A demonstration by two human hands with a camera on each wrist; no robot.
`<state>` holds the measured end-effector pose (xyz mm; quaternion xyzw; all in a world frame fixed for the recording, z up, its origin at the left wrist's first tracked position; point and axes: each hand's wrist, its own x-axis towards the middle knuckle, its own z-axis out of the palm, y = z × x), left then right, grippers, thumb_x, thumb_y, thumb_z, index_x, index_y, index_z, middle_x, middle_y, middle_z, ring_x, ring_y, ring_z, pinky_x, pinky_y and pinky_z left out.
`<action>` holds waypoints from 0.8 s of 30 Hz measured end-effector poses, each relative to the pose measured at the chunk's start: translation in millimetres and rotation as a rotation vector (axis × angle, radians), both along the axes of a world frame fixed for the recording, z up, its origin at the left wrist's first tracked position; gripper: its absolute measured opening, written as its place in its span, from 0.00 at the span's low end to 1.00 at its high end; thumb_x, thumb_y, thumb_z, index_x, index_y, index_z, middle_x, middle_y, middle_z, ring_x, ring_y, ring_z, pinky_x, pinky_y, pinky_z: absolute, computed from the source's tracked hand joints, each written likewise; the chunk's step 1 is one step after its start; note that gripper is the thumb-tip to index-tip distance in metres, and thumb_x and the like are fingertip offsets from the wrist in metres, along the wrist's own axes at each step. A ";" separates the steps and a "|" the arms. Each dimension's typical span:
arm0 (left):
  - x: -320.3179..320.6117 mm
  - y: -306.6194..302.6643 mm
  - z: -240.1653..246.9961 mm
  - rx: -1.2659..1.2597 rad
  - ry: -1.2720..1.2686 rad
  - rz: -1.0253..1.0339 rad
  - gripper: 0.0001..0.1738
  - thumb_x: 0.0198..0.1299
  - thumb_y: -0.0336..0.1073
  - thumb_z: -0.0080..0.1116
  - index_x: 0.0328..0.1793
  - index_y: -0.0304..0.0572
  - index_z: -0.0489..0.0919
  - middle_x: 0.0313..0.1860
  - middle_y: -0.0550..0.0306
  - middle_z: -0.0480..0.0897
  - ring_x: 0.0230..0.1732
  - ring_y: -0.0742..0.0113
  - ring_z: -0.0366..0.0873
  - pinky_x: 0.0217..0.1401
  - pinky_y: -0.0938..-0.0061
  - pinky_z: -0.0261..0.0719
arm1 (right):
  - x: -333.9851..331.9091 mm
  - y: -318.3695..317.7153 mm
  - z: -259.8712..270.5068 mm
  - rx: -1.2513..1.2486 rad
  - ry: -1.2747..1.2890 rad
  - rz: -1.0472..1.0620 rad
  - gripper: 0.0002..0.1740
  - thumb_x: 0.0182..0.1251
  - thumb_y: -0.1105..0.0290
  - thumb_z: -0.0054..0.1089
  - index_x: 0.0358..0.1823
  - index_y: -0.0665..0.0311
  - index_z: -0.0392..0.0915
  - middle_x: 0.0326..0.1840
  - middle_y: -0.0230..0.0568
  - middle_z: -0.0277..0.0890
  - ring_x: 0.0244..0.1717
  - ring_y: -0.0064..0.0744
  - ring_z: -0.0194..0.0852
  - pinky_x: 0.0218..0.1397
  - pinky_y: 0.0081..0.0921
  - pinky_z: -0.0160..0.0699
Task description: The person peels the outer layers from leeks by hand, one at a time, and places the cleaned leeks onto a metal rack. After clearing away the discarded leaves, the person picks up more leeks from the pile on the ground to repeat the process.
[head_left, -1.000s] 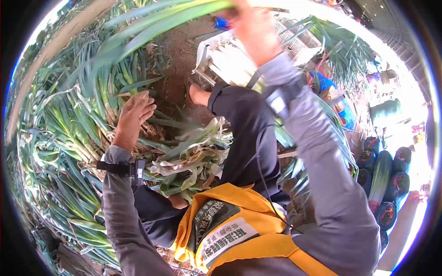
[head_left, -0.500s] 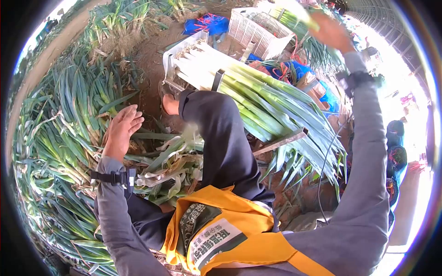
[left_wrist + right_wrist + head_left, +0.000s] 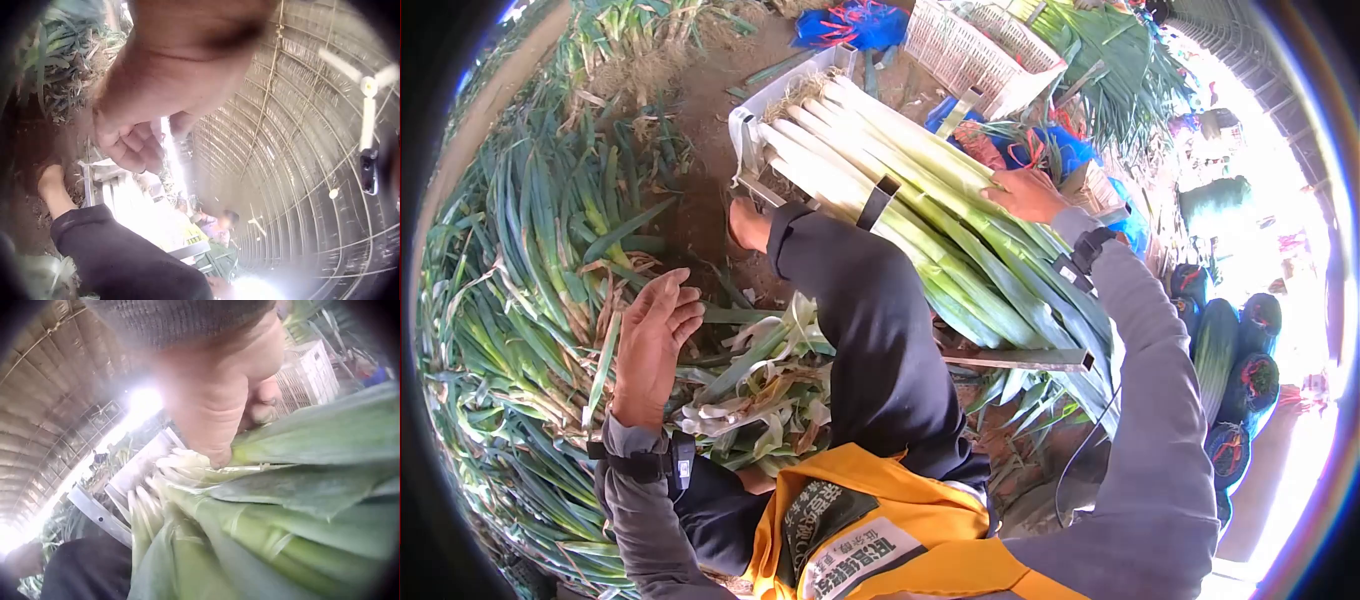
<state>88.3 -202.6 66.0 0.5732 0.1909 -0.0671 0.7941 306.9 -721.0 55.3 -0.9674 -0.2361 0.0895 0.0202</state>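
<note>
My right hand [image 3: 1030, 195] is at the far edge of a row of long leeks [image 3: 920, 205], lying with white root ends together in a metal rack [image 3: 1025, 359]. In the right wrist view its thumb and curled fingers grip a leek [image 3: 312, 432] on top of the row. My left hand [image 3: 656, 345] hangs in the air on the other side, fingers loosely bent and holding nothing. Below and beside it are loose, untrimmed leeks [image 3: 520, 310] and a heap of stripped leaves [image 3: 765, 400].
A white plastic crate [image 3: 980, 55] stands behind the rack, with more leeks [image 3: 1115, 60] beside it. Blue bags [image 3: 855, 25] lie near it. Wrapped leek bundles [image 3: 1250, 385] stand at the right. My bent leg [image 3: 870, 300] is between the leaf heap and the rack.
My right hand has swung a leek from the upper left across to the right and brought it down onto the racked row. My left hand stays raised over the left side.
</note>
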 end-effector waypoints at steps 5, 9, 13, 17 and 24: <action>18.4 -13.7 -9.1 -0.013 0.081 -0.092 0.18 0.74 0.43 0.55 0.62 0.43 0.78 0.45 0.63 0.83 0.46 0.73 0.80 0.55 0.74 0.77 | 6.7 9.4 -32.1 0.036 -0.044 0.107 0.21 0.74 0.53 0.53 0.30 0.65 0.74 0.31 0.57 0.78 0.34 0.61 0.78 0.39 0.53 0.73; 25.2 -15.2 -18.0 -0.019 0.128 -0.140 0.18 0.74 0.42 0.54 0.63 0.42 0.78 0.46 0.62 0.82 0.46 0.72 0.80 0.56 0.73 0.77 | -1.1 13.9 -37.5 -0.041 -0.137 0.131 0.22 0.74 0.51 0.53 0.32 0.64 0.75 0.32 0.52 0.79 0.35 0.59 0.79 0.37 0.54 0.74; 29.5 -21.0 -16.1 -0.009 0.112 -0.158 0.19 0.74 0.42 0.53 0.64 0.39 0.77 0.47 0.60 0.82 0.47 0.69 0.80 0.56 0.72 0.77 | 8.2 12.8 -37.0 -0.112 -0.071 0.199 0.16 0.71 0.59 0.54 0.37 0.65 0.80 0.35 0.51 0.80 0.37 0.55 0.81 0.40 0.52 0.76; 21.2 -27.1 -24.4 -0.033 0.102 -0.132 0.20 0.73 0.42 0.53 0.64 0.38 0.77 0.47 0.57 0.81 0.47 0.68 0.79 0.58 0.70 0.78 | 24.0 3.5 -35.2 -0.138 -0.047 0.468 0.14 0.64 0.65 0.55 0.43 0.64 0.83 0.36 0.49 0.80 0.38 0.52 0.81 0.41 0.51 0.77; -35.1 -34.0 -20.9 -0.071 -0.085 -0.367 0.17 0.72 0.35 0.55 0.62 0.34 0.77 0.45 0.57 0.82 0.44 0.71 0.79 0.52 0.75 0.78 | 29.6 30.8 37.1 0.051 0.089 0.168 0.23 0.75 0.66 0.55 0.67 0.69 0.72 0.60 0.57 0.77 0.61 0.50 0.75 0.65 0.39 0.70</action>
